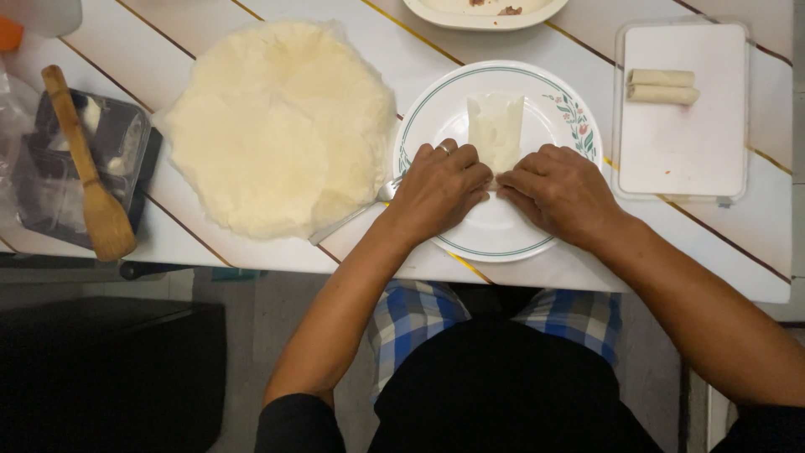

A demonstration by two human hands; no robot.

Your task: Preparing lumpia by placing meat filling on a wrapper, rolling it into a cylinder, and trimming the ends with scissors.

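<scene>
A thin pale wrapper [496, 127], folded into a narrow strip, lies on a white plate [560, 99] with a green rim and a flower pattern. My left hand [440, 186] and my right hand [559, 190] sit side by side on the near end of the wrapper, fingers curled over it and gripping its rolled edge. A ring shows on my left hand. What lies inside the fold is hidden.
A stack of round wrappers [281, 126] lies left of the plate, with a spoon handle [352, 220] under its edge. Two finished rolls [662, 86] rest on a white tray [683, 143] at right. A wooden spatula [88, 168] lies across a dark container [42, 201] at far left. Another dish [482, 13] is at the top.
</scene>
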